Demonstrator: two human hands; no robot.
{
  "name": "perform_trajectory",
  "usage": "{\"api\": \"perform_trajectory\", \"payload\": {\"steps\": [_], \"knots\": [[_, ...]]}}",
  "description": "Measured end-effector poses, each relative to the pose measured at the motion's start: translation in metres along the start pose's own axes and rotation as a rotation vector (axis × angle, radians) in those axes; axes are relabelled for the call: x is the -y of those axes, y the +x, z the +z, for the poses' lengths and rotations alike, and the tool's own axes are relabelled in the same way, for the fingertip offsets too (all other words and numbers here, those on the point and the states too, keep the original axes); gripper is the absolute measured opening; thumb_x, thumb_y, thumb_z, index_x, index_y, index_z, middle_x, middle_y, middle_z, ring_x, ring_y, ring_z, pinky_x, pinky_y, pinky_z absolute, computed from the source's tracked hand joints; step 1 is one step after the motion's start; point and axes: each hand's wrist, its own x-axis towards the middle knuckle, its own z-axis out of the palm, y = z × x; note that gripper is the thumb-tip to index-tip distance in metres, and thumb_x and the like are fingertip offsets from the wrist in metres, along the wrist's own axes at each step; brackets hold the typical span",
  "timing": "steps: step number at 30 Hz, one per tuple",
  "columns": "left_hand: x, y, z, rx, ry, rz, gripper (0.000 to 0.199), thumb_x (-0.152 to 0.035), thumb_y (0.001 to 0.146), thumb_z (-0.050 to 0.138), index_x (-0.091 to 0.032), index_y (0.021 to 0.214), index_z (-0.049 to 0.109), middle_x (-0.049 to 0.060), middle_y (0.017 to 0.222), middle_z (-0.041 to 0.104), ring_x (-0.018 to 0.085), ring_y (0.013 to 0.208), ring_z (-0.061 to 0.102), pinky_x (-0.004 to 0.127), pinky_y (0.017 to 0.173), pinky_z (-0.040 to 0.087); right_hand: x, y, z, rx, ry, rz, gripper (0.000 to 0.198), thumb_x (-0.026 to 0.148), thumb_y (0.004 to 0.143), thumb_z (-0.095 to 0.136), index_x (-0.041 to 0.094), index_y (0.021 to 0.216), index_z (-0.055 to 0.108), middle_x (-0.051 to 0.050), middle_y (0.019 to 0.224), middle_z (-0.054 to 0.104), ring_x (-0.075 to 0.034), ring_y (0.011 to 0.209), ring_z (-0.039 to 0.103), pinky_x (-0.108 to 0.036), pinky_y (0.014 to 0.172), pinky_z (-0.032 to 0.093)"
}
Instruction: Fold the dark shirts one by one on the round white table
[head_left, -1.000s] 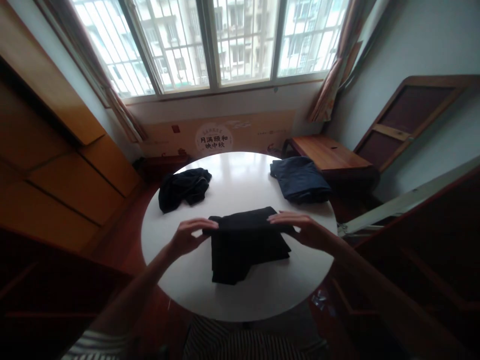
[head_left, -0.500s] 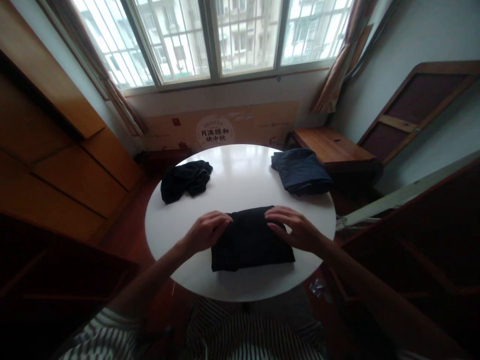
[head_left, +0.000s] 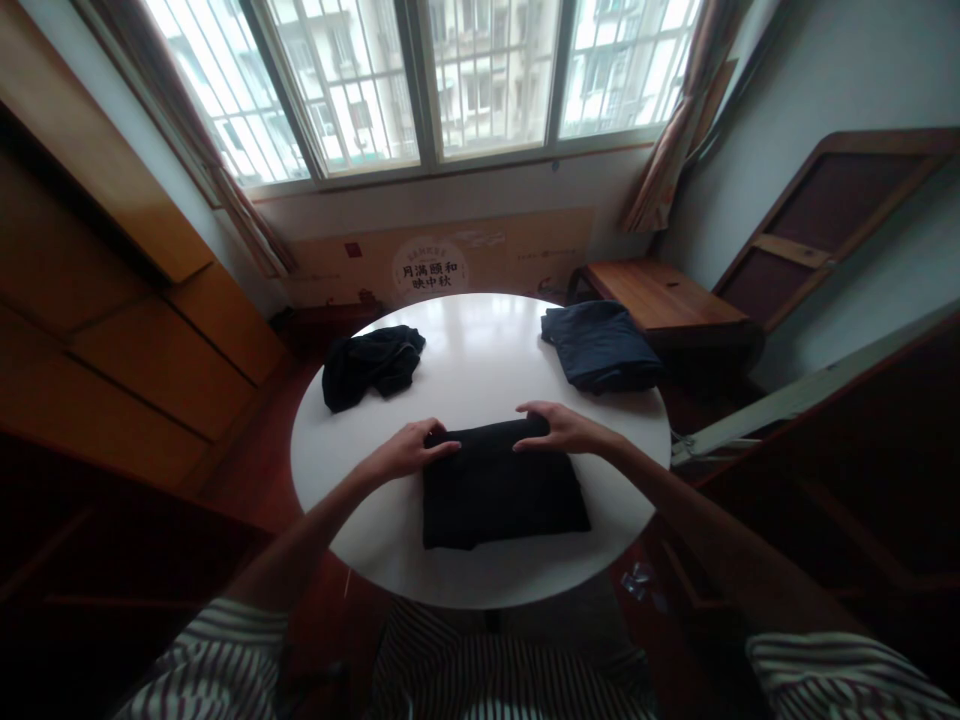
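At the black cloth (head_left: 502, 495), right hand (head_left: 561, 428) gapes; left hand (head_left: 407, 447) curls (gripping? can't tell).

The uneven black garment (head_left: 501, 492) has become rectangular, the flap raised between the hands (head_left: 405, 449) now down.

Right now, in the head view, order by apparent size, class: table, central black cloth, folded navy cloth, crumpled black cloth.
Table
Central black cloth
Folded navy cloth and crumpled black cloth: too close to rank
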Motion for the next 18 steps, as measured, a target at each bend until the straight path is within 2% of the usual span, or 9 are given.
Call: {"api": "perform_trajectory", "payload": {"steps": [2, 4, 6, 7, 9, 11, 14, 16, 18], "knots": [[-0.006, 0.010, -0.009, 0.165, -0.054, -0.013, 0.046, -0.059, 0.074, 0.074, -0.021, 0.099, 0.072, 0.006, 0.089, 0.072, 0.021, 0.075, 0.065, 0.027, 0.064, 0.049, 0.005, 0.011, -0.013, 0.174, -0.024, 0.045, 0.055, 0.055, 0.066, 0.080, 0.016, 0.105, 0.072, -0.009, 0.103, 0.071, -0.025, 0.094, 0.065, -0.030, 0.080, 0.052], [-0.009, 0.019, -0.018, 0.324, -0.086, 0.005, 0.039, -0.057, 0.072, 0.076, -0.021, 0.088, 0.074, 0.002, 0.079, 0.070, 0.018, 0.067, 0.063, 0.024, 0.057, 0.045, 0.014, 0.019, -0.028, 0.296, -0.054, 0.029, 0.041, 0.050, 0.067, 0.080, 0.017, 0.091, 0.073, -0.005, 0.088, 0.070, -0.021, 0.083, 0.064, -0.026, 0.069, 0.049], [-0.014, 0.026, -0.030, 0.387, -0.062, 0.046, 0.034, -0.053, 0.077, 0.072, -0.020, 0.079, 0.071, -0.001, 0.070, 0.065, 0.015, 0.061, 0.058, 0.022, 0.052, 0.040, 0.027, 0.019, -0.043, 0.304, -0.094, -0.032, 0.031, 0.043, 0.071, 0.078, 0.017, 0.085, 0.071, -0.002, 0.080, 0.068, -0.018, 0.076, 0.063, -0.024, 0.064, 0.046], [-0.018, 0.028, -0.038, 0.371, -0.025, 0.074, 0.032, -0.051, 0.079, 0.070, -0.019, 0.079, 0.070, -0.001, 0.067, 0.063, 0.014, 0.060, 0.056, 0.022, 0.051, 0.039, 0.036, 0.017, -0.052, 0.272, -0.126, -0.072, 0.028, 0.041, 0.073, 0.077, 0.017, 0.086, 0.070, -0.002, 0.078, 0.067, -0.017, 0.073, 0.062, -0.023, 0.062, 0.045], [-0.030, 0.028, -0.056, 0.241, 0.092, 0.137, 0.028, -0.045, 0.084, 0.067, -0.017, 0.084, 0.067, -0.002, 0.068, 0.061, 0.013, 0.060, 0.055, 0.021, 0.051, 0.037, 0.053, 0.008, -0.067, 0.125, -0.226, -0.151, 0.025, 0.037, 0.079, 0.074, 0.016, 0.091, 0.069, -0.003, 0.075, 0.067, -0.016, 0.068, 0.061, -0.024, 0.060, 0.044], [-0.047, 0.025, -0.074, -0.006, 0.251, 0.213, 0.024, -0.039, 0.089, 0.064, -0.016, 0.090, 0.065, 0.000, 0.072, 0.063, 0.014, 0.063, 0.057, 0.023, 0.056, 0.041, 0.068, -0.002, -0.078, -0.110, -0.338, -0.224, 0.024, 0.035, 0.085, 0.070, 0.015, 0.100, 0.067, -0.005, 0.077, 0.069, -0.018, 0.069, 0.064, -0.026, 0.062, 0.045], [-0.068, 0.013, -0.084, -0.366, 0.523, 0.393, 0.015, -0.030, 0.095, 0.057, -0.016, 0.093, 0.062, 0.006, 0.086, 0.067, 0.018, 0.078, 0.061, 0.031, 0.073, 0.048, 0.076, -0.015, -0.076, -0.443, -0.445, -0.374, 0.028, 0.026, 0.093, 0.059, 0.014, 0.118, 0.063, -0.011, 0.100, 0.073, -0.023, 0.088, 0.069, -0.033, 0.076, 0.052], [-0.071, 0.002, -0.070, -0.436, 0.682, 0.517, 0.013, -0.020, 0.097, 0.051, -0.016, 0.092, 0.062, 0.007, 0.097, 0.069, 0.019, 0.086, 0.062, 0.035, 0.081, 0.048, 0.069, -0.023, -0.059, -0.543, -0.503, -0.480, 0.034, 0.015, 0.096, 0.051, 0.014, 0.129, 0.059, -0.013, 0.119, 0.070, -0.024, 0.108, 0.066, -0.038, 0.091, 0.053], [-0.063, -0.013, -0.041, -0.392, 0.783, 0.590, 0.016, -0.011, 0.097, 0.047, -0.016, 0.089, 0.061, 0.007, 0.100, 0.069, 0.019, 0.085, 0.061, 0.035, 0.079, 0.049, 0.054, -0.032, -0.032, -0.549, -0.569, -0.529, 0.042, 0.006, 0.094, 0.045, 0.015, 0.133, 0.058, -0.012, 0.128, 0.066, -0.024, 0.120, 0.061, -0.042, 0.100, 0.050]]}}
